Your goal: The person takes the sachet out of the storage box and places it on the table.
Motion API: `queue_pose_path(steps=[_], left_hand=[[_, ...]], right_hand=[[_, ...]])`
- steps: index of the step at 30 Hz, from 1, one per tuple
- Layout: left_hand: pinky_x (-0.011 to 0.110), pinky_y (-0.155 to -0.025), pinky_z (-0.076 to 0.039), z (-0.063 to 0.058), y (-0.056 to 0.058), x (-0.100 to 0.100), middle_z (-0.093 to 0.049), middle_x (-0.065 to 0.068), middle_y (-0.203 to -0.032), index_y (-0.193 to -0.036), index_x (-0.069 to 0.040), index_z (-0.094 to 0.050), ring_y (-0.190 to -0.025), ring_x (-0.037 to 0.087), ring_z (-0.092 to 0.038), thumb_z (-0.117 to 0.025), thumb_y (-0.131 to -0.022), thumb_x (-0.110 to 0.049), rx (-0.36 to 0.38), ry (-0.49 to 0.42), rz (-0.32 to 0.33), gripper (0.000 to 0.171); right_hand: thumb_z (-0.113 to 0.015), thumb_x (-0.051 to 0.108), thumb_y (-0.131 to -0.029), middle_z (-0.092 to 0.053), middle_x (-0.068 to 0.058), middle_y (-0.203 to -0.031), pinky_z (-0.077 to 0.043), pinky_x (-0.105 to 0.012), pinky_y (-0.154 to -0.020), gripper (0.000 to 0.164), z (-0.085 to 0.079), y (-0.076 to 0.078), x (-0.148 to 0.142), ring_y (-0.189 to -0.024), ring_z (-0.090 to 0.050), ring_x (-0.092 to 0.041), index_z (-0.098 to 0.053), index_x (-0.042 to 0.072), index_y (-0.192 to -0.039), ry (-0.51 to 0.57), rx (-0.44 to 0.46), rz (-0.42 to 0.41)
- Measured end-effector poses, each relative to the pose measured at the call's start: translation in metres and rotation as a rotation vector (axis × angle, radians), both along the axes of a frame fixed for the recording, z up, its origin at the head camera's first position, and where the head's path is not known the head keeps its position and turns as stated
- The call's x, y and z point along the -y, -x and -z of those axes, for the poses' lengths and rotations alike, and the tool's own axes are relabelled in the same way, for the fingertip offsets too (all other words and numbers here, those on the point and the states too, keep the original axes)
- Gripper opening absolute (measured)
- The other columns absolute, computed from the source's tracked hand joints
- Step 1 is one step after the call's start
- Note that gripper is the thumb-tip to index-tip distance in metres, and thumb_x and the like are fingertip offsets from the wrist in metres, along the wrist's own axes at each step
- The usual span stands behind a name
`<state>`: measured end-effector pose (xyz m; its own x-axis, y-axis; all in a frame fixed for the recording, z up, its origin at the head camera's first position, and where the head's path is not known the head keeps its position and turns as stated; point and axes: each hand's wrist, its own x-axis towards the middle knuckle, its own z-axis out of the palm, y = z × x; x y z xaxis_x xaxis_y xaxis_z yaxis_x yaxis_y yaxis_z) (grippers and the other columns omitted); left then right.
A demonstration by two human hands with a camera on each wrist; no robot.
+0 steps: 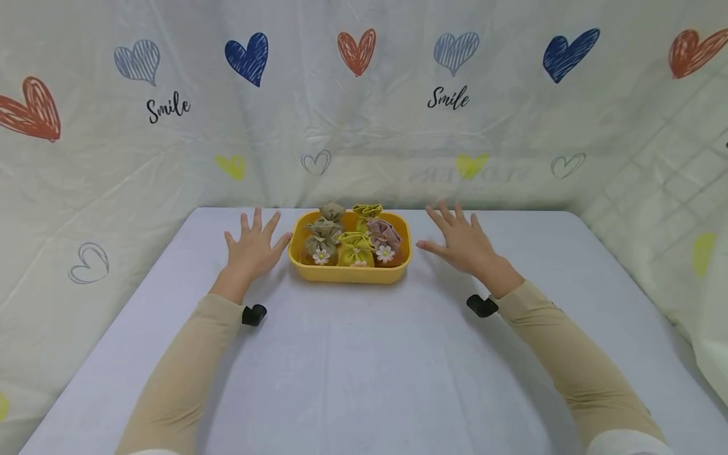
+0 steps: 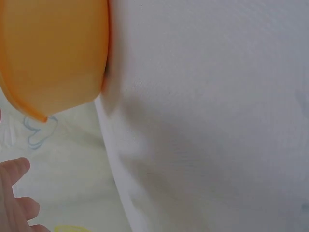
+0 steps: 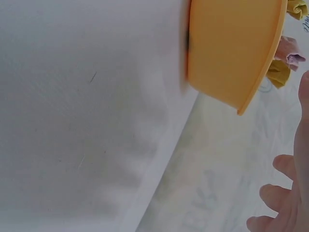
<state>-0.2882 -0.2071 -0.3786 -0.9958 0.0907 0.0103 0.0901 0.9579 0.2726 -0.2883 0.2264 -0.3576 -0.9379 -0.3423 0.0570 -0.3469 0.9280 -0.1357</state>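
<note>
A yellow plastic tray (image 1: 349, 274) stands at the far side of the table, filled with small drawstring pouches. Among them are grey-green pouches (image 1: 322, 239), yellow pouches (image 1: 355, 245) and a mauve pouch (image 1: 384, 234), some with a white flower on the front. The left hand (image 1: 252, 251) is spread out beside the tray's left end, its thumb close to the rim. On the opposite side, the right hand (image 1: 462, 243) has its fingers spread, the thumb pointing at the tray with a small gap between. Neither hand holds anything. Both wrist views show the tray's outer wall (image 2: 58, 53).
The white tabletop (image 1: 352, 366) reaches from the person to a light curtain (image 1: 392, 120) printed with hearts and "Smile", which hangs right behind the table's back edge. A small black device (image 1: 254, 315) sits at the left wrist, and another black device (image 1: 482, 306) at the right.
</note>
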Motion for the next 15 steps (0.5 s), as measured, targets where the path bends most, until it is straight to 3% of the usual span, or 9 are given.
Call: queue_pose_path(steps=[6, 15], left_hand=[[0.078, -0.11, 0.006, -0.003, -0.003, -0.004, 0.007, 0.022, -0.169, -0.167, -0.018, -0.013, -0.152, 0.049, 0.009, -0.031, -0.107, -0.061, -0.022, 0.009, 0.03, 0.076], [0.076, -0.113, 0.003, -0.007, -0.009, -0.013, 0.005, 0.019, -0.17, -0.167, -0.018, -0.012, -0.153, 0.046, 0.007, -0.031, -0.108, -0.059, -0.039, 0.021, 0.087, 0.075]], right_hand=[[-0.051, 0.064, -0.1, -0.009, -0.02, -0.169, -0.006, -0.067, -0.119, 0.091, -0.002, -0.005, 0.006, -0.154, -0.001, -0.047, -0.019, 0.01, -0.165, 0.052, -0.018, -0.055], [-0.056, 0.054, -0.102, -0.02, -0.019, -0.168, -0.018, -0.064, -0.118, 0.081, -0.004, -0.01, 0.014, -0.153, -0.012, -0.044, -0.029, 0.007, -0.162, 0.13, -0.05, -0.096]])
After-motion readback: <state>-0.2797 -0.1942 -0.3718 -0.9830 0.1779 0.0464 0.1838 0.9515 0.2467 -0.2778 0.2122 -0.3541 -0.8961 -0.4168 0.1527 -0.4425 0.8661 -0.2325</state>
